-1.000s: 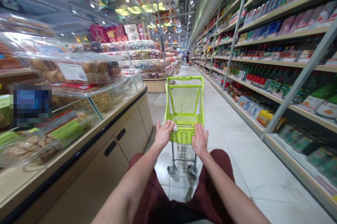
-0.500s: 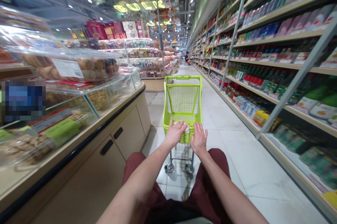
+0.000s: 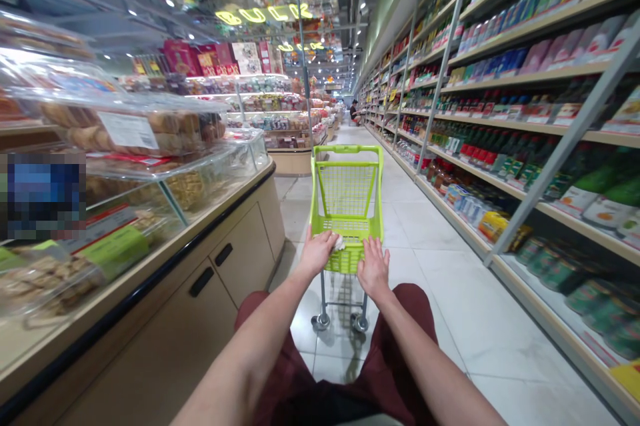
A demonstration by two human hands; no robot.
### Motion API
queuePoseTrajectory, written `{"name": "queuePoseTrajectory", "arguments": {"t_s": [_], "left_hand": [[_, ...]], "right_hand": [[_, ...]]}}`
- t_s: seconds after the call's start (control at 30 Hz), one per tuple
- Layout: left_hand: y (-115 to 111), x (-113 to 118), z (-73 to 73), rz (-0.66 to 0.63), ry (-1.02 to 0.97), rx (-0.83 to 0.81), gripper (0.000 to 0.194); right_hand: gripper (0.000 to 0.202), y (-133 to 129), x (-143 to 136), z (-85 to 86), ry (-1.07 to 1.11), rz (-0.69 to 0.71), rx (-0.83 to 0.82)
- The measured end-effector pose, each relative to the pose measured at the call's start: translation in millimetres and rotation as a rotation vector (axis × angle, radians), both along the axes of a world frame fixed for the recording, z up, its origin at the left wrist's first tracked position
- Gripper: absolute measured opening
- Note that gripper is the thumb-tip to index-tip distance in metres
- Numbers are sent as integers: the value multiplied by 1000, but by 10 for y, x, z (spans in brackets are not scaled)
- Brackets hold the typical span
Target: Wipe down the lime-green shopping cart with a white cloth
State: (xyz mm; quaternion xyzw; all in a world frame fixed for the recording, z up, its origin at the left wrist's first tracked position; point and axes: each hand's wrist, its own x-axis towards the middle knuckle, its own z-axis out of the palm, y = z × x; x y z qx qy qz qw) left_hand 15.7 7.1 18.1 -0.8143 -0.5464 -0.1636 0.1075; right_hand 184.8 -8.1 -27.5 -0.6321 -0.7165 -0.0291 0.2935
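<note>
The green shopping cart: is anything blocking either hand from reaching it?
Nothing visible blocks the right hand, at the near right corner of the green shopping cart. At the left hand, only a crumpled white wipe by the fingertips seems to come between.

My cart [image 3: 347,263] is bright lime green, its panels patterned in a fine grid, and the cloth [image 3: 339,243] against it is white. My trousers [image 3: 417,323] are deep maroon. White floor tiles [image 3: 443,286] carry thin grey joint lines — the counter [image 3: 256,233] is pale beige, with black handles [image 3: 224,253] — and the BULK sign [image 3: 265,13] glows yellow.
</note>
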Motion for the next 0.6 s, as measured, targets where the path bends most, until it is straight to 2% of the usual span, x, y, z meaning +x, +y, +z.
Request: {"name": "queuePoseTrajectory", "arguments": {"t_s": [0.27,0.6], "left_hand": [[19,-68,58,80,46,-48,25],[-83,214,87,55,84,-46,20]], "right_hand": [[57,23,20,-86,-67,61,-27],[55,104,396,-132,-98,119,7]]}}
